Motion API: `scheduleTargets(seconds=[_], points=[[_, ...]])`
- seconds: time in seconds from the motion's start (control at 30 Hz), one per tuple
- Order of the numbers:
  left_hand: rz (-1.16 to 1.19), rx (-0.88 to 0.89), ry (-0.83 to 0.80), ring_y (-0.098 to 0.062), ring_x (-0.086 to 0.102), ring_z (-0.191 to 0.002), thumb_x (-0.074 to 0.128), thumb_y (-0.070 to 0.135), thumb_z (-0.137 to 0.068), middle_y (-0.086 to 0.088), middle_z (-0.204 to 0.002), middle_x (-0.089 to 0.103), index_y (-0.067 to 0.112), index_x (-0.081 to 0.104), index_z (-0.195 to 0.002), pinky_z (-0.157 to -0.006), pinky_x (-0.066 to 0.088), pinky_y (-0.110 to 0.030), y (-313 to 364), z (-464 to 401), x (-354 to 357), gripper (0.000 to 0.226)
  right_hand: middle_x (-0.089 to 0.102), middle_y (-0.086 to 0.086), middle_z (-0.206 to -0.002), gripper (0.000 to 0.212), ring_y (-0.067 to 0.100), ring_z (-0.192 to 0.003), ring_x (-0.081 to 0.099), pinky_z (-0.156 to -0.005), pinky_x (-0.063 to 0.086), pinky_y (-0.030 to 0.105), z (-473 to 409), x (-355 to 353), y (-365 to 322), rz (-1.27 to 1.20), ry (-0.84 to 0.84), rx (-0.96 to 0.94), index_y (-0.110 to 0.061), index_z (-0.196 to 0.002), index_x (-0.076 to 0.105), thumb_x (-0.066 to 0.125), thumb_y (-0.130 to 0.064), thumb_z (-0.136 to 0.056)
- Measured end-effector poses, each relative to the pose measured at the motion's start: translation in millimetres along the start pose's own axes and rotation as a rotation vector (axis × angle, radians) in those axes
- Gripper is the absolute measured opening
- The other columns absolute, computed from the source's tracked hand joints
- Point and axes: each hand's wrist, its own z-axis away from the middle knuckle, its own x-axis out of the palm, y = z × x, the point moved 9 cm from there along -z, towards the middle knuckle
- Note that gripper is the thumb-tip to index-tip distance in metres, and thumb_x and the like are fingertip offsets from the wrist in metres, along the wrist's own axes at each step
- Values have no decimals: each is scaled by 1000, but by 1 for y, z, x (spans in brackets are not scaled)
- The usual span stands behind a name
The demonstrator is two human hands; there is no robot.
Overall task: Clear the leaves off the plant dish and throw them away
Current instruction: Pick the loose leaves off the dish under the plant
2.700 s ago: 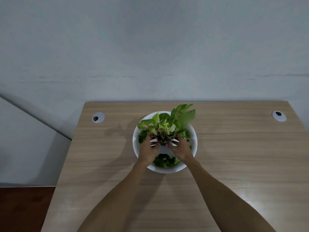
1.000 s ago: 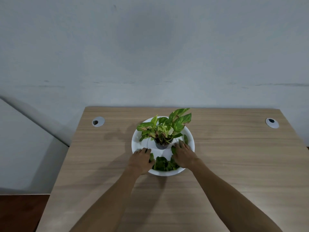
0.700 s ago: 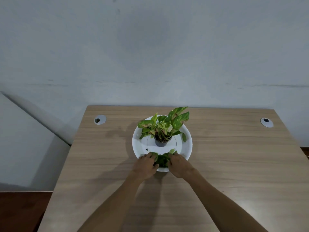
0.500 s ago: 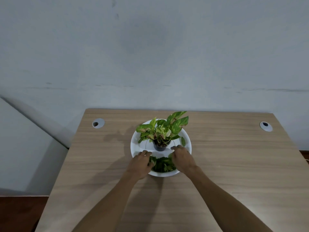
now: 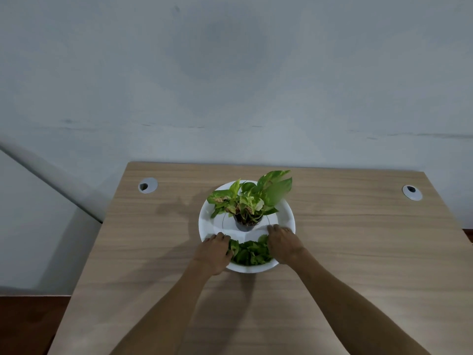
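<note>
White and smooth, the round plant dish (image 5: 286, 216) sits at the middle of the table, and we see a heap of loose dark green leaves (image 5: 252, 253) gathered on its near side. Our left hand (image 5: 213, 253) lies palm down at the heap's left edge, fingers curled against the leaves; our right hand (image 5: 284, 243) does the same on the right, fingers flatter. We cannot tell whether either hand has actually closed on any leaves. Behind the heap, a small dark pot (image 5: 244, 224) stands upright on the dish, holding a plant (image 5: 252, 198) with broad variegated leaves. The table (image 5: 358, 252) is pale wood-grain laminate, with a grey cable grommet (image 5: 148, 185) near each far corner. A plain grey wall (image 5: 230, 73) rises behind.
</note>
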Motion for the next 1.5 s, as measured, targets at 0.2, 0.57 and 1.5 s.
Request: scheduleTargets(seconds=[0.2,0.57,1.5], points=[[22,0,-18,-31,47,-124,41,35,-96,-12,-136,48,9,43,-136,-106,39,-43,7,9,6,48,55,23,-108,20,36,-97,53,-70,41,40,31,-8,-42,12,-69,-86,4,-96,61,43,-3,-91],[28,-15,41,-27,16,-148,42,51,-93,-9,-162,12,15,12,-154,-119,20,-39,-7,-1,-9,77,54,8,-129,39,30,-114,55,-91,48,39,23,-31,2,-630,115,250,-10,-129,52,42,-24,-94],[250,17,-31,-30,50,-110,60,10,-83,-10,-119,50,12,58,-120,-92,48,-38,21,-9,18,37,45,9,-106,48,35,-99,56,-92,49,41,22,-5,-56,-605,-84,132,-21,-129,50,61,-17,-83]])
